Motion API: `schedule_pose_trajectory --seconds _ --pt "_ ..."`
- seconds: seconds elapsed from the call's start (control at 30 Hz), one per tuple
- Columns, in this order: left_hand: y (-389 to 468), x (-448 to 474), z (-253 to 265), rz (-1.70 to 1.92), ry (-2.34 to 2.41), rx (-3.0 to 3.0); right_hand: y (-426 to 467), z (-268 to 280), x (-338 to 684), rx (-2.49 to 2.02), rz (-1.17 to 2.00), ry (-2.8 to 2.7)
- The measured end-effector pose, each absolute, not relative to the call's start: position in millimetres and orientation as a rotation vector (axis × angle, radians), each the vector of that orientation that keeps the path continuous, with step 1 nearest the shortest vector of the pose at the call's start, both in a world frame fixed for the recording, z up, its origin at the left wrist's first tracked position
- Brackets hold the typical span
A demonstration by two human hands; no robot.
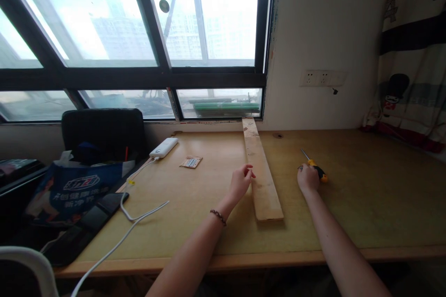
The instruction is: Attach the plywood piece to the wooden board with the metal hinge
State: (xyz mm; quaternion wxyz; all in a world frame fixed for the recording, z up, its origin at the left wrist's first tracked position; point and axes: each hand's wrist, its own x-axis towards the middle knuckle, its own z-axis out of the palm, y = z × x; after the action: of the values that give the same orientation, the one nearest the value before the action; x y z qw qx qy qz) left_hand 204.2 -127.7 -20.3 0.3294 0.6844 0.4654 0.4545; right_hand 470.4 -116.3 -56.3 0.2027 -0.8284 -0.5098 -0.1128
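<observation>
1. A blue printed bag [75,190] sits left of the table [376,204], before a black chair back [104,132]; what it contains is hidden
2. A small square holder [196,163] lies on the table, left of the board, carrying silvery pieces too small to name
3. The screwdriver [322,176] is at the right hand, right of the board; its long axis slants, tip away from the person and leftward, yellow-and-black handle nearer and rightward
4. The wooden board [264,171] lies flat, its long axis running from near the person towards the window, far end leaning slightly left
5. The right hand [308,178] curls against the handle; how firmly it grips, I cannot tell
6. The left hand [241,180] is half-curled at the board's left edge; whether it pinches anything, I cannot tell
</observation>
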Motion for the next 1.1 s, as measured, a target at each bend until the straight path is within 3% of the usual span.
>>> schedule_pose_trajectory --seconds 0.2,0.33,0.57,1.1 --pt "-116.6 190.0 -14.2 1.226 1.348 1.897 -118.0 -54.4 466.7 -2.321 -0.299 -1.389" --pt "-98.1 162.0 -11.9 1.285 1.689 1.944 -118.0 -54.2 465.3 -2.307 -0.299 -1.38" --pt "-74.6 118.4 -31.8 1.057 2.176 1.882 -111.5 -62.1 471.2 -2.182 -0.292 -1.469" --pt "-76.4 124.3 -40.8 0.9 2.118 2.071 -101.4 -70.6 474.1 -2.003 -0.346 -1.549"
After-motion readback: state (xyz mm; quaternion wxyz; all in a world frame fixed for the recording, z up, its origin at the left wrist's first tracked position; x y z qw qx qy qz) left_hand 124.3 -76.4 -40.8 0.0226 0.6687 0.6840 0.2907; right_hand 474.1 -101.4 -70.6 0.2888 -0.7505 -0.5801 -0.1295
